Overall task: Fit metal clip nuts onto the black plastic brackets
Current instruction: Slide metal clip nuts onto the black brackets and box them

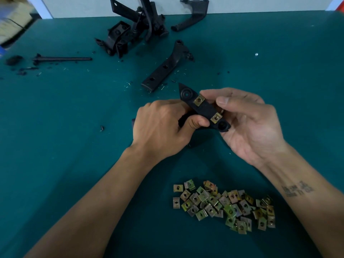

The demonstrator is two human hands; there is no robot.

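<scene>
Hands meet just above the teal-covered counter [55,127], sharing one black plastic bracket [202,108] between them. The left hand [160,127] is wrapped around the bracket's lower stem, thumb pressed along its flat face — a grip that looks meant to steady the part and turn that face up toward the eyes. The right hand [249,123] cups the other end, fingers curled behind it and thumb and forefinger pinching near the edge, where it can push a clip home from the side.

Two brass-coloured square metal clip nuts already sit on that face: an upper clip nut [198,100] near the round boss and a lower clip nut [216,118] near the end hole, each with its hole showing. Whether the lower one is fully seated I cannot tell; the right thumb hides part of its edge.

A loose heap of yellow-zinc clip nuts [223,203] lies close in front of the person, between the forearms, probably so either hand can reach it without letting go of the work. Further off, a single long black bracket [165,67] lies flat beside the hands (perhaps next in line), and a tangled pile of black brackets [134,28] leans against the back wall — with another curved bracket [193,13] well apart to its right.
</scene>
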